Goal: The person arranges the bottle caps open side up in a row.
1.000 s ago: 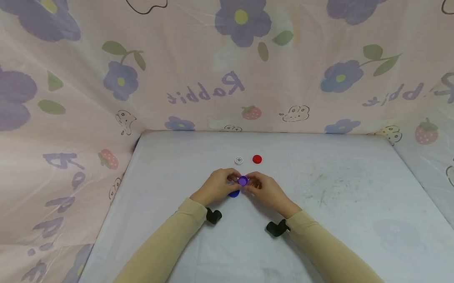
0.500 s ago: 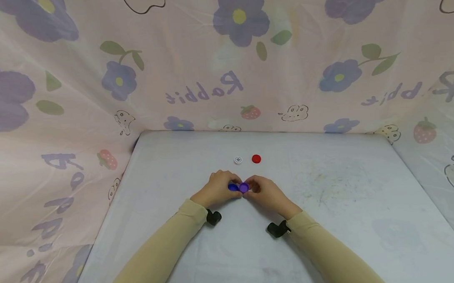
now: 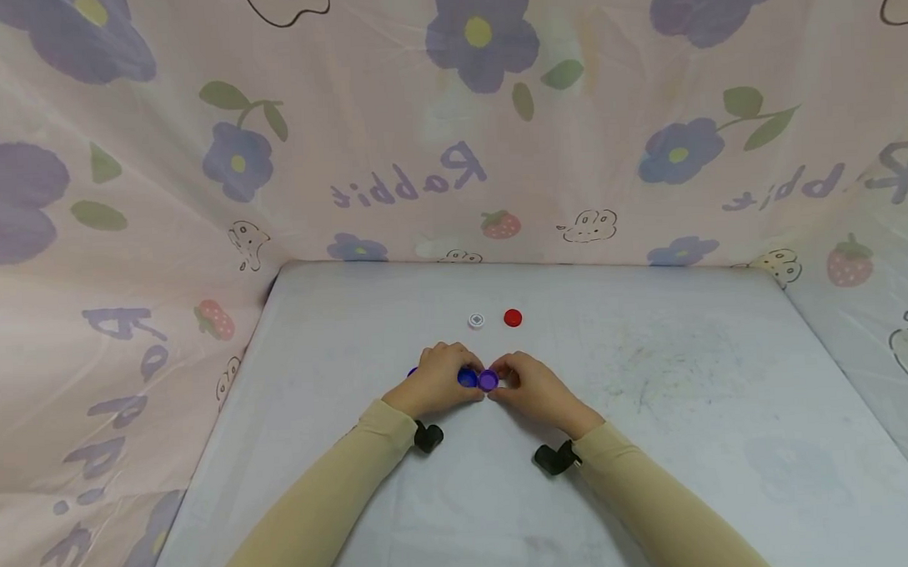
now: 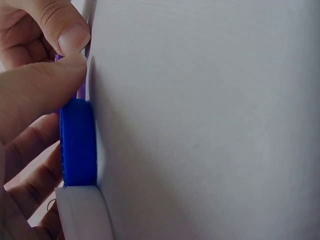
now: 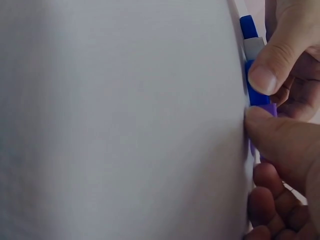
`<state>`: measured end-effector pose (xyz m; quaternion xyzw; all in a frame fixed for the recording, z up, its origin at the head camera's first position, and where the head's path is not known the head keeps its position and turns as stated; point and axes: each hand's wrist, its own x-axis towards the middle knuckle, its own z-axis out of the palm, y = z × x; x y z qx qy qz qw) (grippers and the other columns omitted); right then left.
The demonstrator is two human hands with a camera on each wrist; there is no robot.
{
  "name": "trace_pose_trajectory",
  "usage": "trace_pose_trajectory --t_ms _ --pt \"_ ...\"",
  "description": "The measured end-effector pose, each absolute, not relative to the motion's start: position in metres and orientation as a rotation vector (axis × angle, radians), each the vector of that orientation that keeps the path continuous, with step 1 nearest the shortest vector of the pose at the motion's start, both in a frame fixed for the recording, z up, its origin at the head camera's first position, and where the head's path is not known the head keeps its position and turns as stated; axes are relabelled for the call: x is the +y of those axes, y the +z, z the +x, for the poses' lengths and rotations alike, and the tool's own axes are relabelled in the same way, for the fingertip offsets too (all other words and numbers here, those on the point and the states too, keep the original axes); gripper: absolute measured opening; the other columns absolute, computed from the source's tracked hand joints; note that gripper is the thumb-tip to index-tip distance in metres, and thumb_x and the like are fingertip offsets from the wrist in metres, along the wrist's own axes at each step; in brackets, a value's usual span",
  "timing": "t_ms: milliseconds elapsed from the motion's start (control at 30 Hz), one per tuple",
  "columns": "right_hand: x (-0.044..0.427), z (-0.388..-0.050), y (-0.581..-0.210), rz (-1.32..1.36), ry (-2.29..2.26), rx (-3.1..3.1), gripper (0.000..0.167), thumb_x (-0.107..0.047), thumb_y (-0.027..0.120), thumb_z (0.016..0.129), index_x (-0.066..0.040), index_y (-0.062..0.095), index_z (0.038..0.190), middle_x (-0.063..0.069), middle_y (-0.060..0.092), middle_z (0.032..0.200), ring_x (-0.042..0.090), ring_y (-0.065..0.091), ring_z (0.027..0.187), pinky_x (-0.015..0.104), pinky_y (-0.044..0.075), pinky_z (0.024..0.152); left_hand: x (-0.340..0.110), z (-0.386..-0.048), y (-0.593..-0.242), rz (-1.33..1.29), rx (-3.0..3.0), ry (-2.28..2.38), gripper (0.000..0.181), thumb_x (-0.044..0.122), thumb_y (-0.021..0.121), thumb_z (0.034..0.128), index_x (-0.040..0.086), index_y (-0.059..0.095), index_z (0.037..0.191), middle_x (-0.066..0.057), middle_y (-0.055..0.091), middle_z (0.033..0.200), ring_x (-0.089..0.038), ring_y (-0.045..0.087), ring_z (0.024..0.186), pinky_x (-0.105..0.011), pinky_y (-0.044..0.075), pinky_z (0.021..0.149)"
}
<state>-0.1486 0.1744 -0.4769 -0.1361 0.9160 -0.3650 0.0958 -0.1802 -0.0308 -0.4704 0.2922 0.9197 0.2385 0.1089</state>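
Note:
Bottle caps stand in a row on the white table. My left hand curls its thumb and fingers round a blue bottle cap, its fingertips at the seam with a purple bottle cap. From the right, my right hand pinches that purple cap, which touches the blue one. The left wrist view shows a white cap beyond the blue cap, under my left palm. In the right wrist view, another blue cap ends the row past the white cap. My left hand mostly hides these two from above.
Farther back on the table lie a white cap with a printed mark and a red cap, slightly apart. Patterned cloth hangs behind the table and along its sides. Black wrist cameras sit beside both cuffs.
Both hands brought the purple cap down toward me, and it now sits against the blue cap's right side. A bit of blue now shows left of my left hand.

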Motion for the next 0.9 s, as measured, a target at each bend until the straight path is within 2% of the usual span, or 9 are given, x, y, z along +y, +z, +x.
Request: trace_pose_trajectory --t_ms 400,700,900 --pt "0.174 -0.15 -0.476 -0.395 -1.067 2.698 0.032 -0.02 0.08 0.081 -0.015 0.067 0.11 -0.003 0.057 0.093 0.016 0.05 0.082 0.033 0.044 0.072 -0.03 -0.178 -0.466 0.84 2.712 0.693 0.035 0.04 0.078 0.0797 0.023 0.07 0.109 0.004 0.06 0.113 -0.019 0.049 0.106 -0.04 0.033 0.09" --pt "0.179 -0.152 -0.468 -0.379 -1.071 2.682 0.039 -0.024 0.08 0.081 -0.015 0.065 0.116 -0.004 0.061 0.101 0.015 0.054 0.088 0.034 0.046 0.08 -0.034 -0.18 -0.462 0.804 2.646 0.777 0.041 0.041 0.078 0.0802 0.019 0.068 0.114 0.005 0.061 0.11 -0.018 0.049 0.103 -0.038 0.033 0.089" --pt "0.182 -0.164 -0.46 -0.305 -1.111 2.684 0.04 -0.028 0.077 0.084 -0.014 0.063 0.12 -0.003 0.063 0.104 0.016 0.056 0.092 0.035 0.048 0.078 -0.038 -0.188 -0.452 0.648 2.603 0.898 0.046 0.043 0.076 0.0818 0.017 0.066 0.119 0.002 0.062 0.117 -0.021 0.049 0.111 -0.043 0.032 0.097"
